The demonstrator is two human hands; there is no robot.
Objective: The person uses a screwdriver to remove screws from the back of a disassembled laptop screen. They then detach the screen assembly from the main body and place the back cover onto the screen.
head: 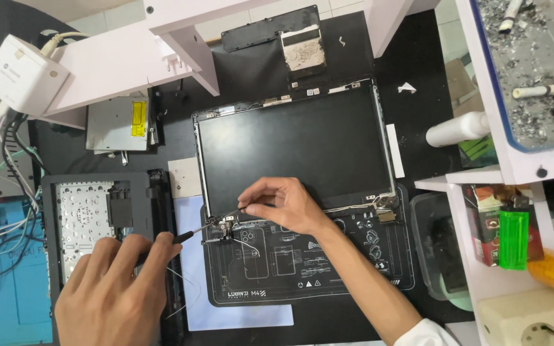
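The laptop screen panel (293, 144) lies flat mid-bench, dark glass in a thin metal frame, hinges toward the near edge. It looks light, stiff, and brittle; best held by the frame edges. The right hand (283, 204) pinches a thin wire by the left hinge (220, 225). The left hand (113, 288) grips a screwdriver (184, 236), tip at that hinge. A printed black mat (309, 263) lies beneath.

A black desk (411, 57) carries a laptop screen panel (293, 144) (partly on a printed work mat (354, 269)).
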